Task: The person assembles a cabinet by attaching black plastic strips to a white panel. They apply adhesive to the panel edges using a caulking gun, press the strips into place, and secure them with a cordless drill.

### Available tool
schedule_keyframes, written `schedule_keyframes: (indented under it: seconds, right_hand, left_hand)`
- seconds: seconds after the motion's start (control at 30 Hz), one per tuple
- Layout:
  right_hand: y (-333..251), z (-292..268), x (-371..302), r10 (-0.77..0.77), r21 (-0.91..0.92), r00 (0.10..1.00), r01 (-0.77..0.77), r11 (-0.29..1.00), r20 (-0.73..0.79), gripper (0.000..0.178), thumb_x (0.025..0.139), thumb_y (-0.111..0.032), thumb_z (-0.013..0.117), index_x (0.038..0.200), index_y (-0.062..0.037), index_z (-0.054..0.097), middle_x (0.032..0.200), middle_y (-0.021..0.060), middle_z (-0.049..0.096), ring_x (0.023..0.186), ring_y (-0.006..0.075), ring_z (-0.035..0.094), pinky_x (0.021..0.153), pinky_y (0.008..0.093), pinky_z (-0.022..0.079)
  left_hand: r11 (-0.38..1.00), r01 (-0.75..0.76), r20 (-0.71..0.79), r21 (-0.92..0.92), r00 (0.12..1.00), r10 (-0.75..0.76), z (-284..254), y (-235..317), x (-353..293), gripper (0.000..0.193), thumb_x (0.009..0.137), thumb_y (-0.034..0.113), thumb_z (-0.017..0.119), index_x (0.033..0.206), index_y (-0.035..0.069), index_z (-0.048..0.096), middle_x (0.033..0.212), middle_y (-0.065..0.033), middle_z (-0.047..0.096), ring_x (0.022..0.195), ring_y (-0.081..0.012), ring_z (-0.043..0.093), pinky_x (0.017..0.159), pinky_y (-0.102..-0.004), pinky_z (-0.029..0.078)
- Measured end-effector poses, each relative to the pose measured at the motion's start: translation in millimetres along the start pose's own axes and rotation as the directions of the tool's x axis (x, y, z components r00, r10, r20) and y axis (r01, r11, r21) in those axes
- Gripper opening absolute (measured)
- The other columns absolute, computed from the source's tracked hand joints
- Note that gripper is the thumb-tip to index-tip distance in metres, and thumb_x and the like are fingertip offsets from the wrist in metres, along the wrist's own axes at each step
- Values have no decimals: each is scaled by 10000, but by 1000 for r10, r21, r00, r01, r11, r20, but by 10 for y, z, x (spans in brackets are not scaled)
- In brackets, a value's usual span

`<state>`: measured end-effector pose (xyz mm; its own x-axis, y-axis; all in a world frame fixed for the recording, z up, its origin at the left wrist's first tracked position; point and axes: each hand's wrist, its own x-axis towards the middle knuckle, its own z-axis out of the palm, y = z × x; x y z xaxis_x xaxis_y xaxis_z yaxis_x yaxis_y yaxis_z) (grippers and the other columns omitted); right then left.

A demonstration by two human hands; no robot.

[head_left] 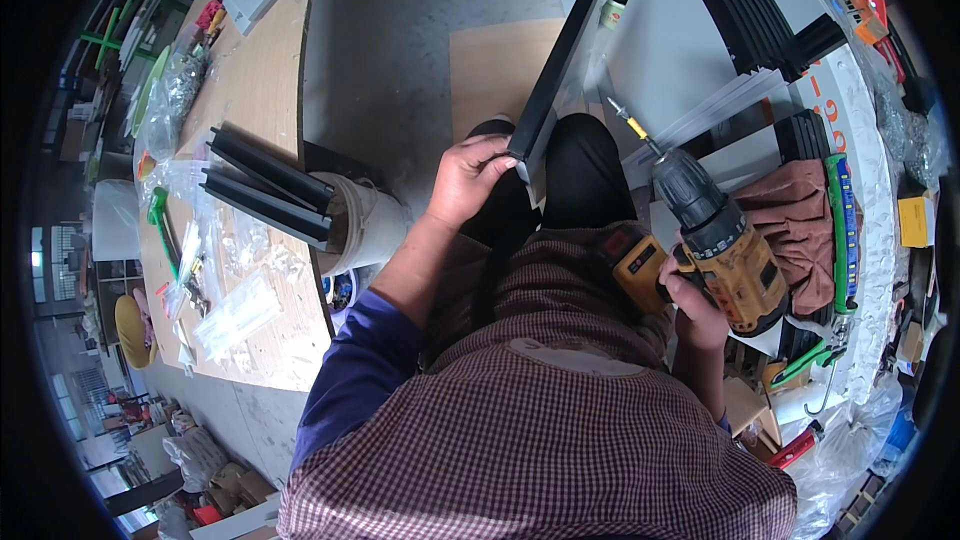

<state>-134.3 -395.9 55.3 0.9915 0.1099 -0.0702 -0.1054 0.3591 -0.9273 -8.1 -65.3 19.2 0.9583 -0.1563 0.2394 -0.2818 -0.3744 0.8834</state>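
My left hand point(468, 178) is closed on the near end of a long black profile strip point(556, 70), thumb on top and fingers round its left side. The strip slants up and away to the right, above my knees. In my right hand point(694, 302) is a yellow and black cordless drill point(722, 240), gripped by its handle. Its bit point(630, 120), with a yellow band, points forward and left, apart from the strip. The drill's battery point(634, 268) is by my lap.
On the left, a wooden table point(270, 70) carries two black profiles point(268, 190) jutting over a white bucket point(365, 220). At right lie a brown cloth point(790, 225), a green and blue tool point(845, 230), green-handled pliers point(805, 362) and stacked black strips point(730, 0).
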Motion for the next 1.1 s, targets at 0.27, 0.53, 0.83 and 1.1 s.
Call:
schedule_keyframes:
  seconds: [0.27, 0.53, 0.83, 1.1]
  right_hand:
    - [-108, 122, 13, -10, -117, 998, 3, 993, -59, 551, 811, -144, 669, 1297, 60, 509, 1011, 80, 624, 931, 153, 591, 878, 294, 461]
    - [-140, 113, 17, -57, -215, 998, 57, 975, 9, 266, 853, -36, 628, 1119, -46, 633, 1048, 25, 650, 1015, 159, 616, 909, 305, 468]
    - [-118, 122, 63, 3, -141, 998, -12, 990, -62, 282, 832, -25, 675, 1112, -50, 645, 1027, 23, 662, 974, 155, 635, 875, 299, 489]
    - [-105, 59, -50, 42, -139, 990, -61, 988, -138, 179, 818, -78, 612, 970, 7, 653, 965, 47, 644, 925, 183, 608, 885, 320, 458]
  left_hand:
    - [993, -40, 38, 113, 999, 36, -55, 14, -21, 257, 829, 91, 745, 1076, 31, 705, 1046, -137, 715, 953, -290, 682, 839, -333, 534]
    - [966, -84, 26, 246, 996, 80, -46, 91, 60, 261, 789, 167, 780, 996, 24, 712, 982, -128, 727, 886, -309, 692, 785, -362, 550]
    - [932, -156, -34, 326, 984, 176, 26, 39, 84, 202, 809, 175, 763, 940, 36, 696, 897, -126, 702, 824, -334, 667, 729, -354, 545]
    - [937, -161, 4, 310, 986, 168, 38, 32, 65, 234, 826, 168, 766, 973, 11, 675, 874, -156, 668, 801, -334, 653, 738, -382, 527]
